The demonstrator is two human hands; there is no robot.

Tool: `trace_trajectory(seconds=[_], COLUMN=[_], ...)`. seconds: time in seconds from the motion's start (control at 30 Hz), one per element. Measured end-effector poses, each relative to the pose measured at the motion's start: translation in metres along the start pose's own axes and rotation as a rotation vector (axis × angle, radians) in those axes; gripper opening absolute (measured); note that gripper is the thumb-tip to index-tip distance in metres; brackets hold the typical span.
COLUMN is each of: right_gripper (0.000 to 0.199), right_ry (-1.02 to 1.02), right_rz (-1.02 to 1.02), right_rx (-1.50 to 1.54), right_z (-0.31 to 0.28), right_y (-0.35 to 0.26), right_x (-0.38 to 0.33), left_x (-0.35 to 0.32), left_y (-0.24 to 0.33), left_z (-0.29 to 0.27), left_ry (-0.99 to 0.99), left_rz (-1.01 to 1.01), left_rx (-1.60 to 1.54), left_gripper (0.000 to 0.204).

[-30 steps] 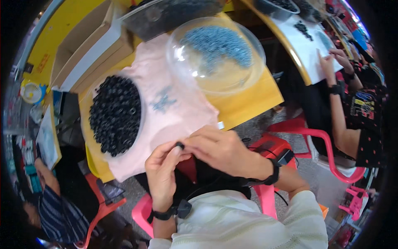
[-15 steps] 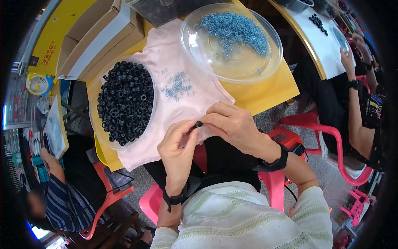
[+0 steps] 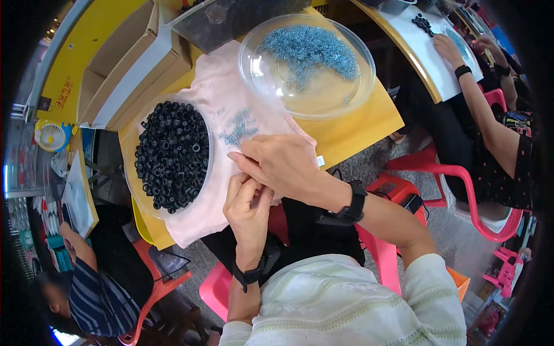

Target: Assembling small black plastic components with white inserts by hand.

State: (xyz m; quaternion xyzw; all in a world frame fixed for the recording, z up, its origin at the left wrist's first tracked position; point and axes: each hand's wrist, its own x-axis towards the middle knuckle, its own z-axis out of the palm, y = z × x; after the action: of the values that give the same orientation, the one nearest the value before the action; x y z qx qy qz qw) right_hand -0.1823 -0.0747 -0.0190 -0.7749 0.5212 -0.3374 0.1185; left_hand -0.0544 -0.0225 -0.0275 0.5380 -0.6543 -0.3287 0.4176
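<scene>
Left hand grasp: the left hand (image 3: 248, 205) has its fingertips tucked under the right hand (image 3: 283, 164); whether anything is pinched between them cannot be told.
Right hand fingertips: pointed down at the pink cloth (image 3: 231, 104); any small part beneath them is hidden.
Loose blue parts (image 3: 239, 128): too small to tell their shape.
Clear dish (image 3: 352, 98): its blue contents merge into a heap; single pieces are not resolvable.
Black rings (image 3: 172, 155): lower layers are hidden by the top layer.
Grey tray (image 3: 231, 23): cut off by the top edge.
Neighbouring person (image 3: 490, 132): head and far side are cut off by the rim.
Lower-left person (image 3: 86, 288): blurred and partly cut off.
</scene>
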Motion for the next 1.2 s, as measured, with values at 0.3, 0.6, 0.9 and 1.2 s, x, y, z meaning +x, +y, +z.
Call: trace_trajectory(seconds=[0.3, 0.6, 0.9, 1.2], right_gripper=[0.024, 0.029, 0.025, 0.023], right_ry=[0.046, 0.043, -0.043, -0.122], right_rz=[-0.132, -0.023, -0.099, 0.264], right_rx=[-0.161, -0.101, -0.209, 0.509], right_z=[0.005, 0.009, 0.004, -0.049], right_y=[0.004, 0.0, 0.006, -0.004], right_x=[-0.004, -0.004, -0.006, -0.008], left_x=[0.001, -0.008, 0.001, 0.005], left_y=[-0.003, -0.014, -0.014, 0.007], left_z=[0.0, 0.003, 0.003, -0.028], left_ry=[0.02, 0.02, 0.006, 0.058], left_rz=[0.048, 0.053, 0.167, -0.326], left_rx=[-0.006, 0.014, 0.047, -0.729], left_gripper=[0.024, 0.029, 0.026, 0.013])
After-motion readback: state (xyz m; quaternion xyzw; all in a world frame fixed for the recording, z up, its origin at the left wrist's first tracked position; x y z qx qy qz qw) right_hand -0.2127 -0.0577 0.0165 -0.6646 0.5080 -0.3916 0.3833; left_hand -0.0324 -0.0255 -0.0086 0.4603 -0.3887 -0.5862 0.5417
